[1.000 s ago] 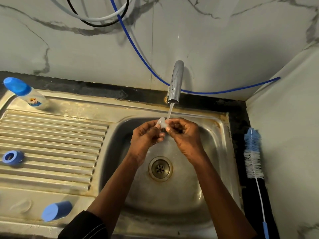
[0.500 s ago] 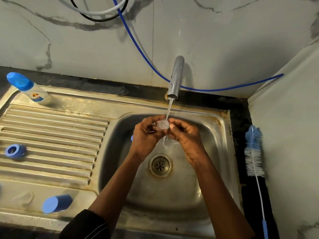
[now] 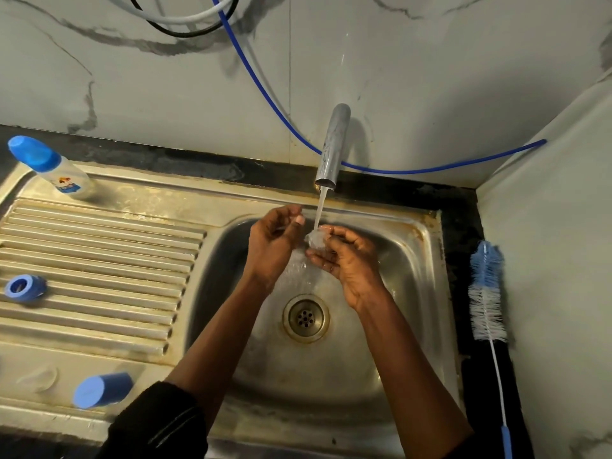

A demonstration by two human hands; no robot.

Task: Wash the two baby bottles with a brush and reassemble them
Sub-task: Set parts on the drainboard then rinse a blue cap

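Gently: your right hand [image 3: 344,260] pinches the soft, slippery teat [image 3: 316,239]; hold its rim. Your left hand [image 3: 273,243], at nine o'clock: can't tell.

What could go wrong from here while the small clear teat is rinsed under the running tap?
1. The small clear silicone teat is wet, and the right hand alone seems to hold it, in a fingertip grip; it may slip into the stained steel sink basin, near the round metal drain.
2. The blue cylindrical plastic cap lies on its side near the front edge of the ribbed steel drainboard; it might roll off.
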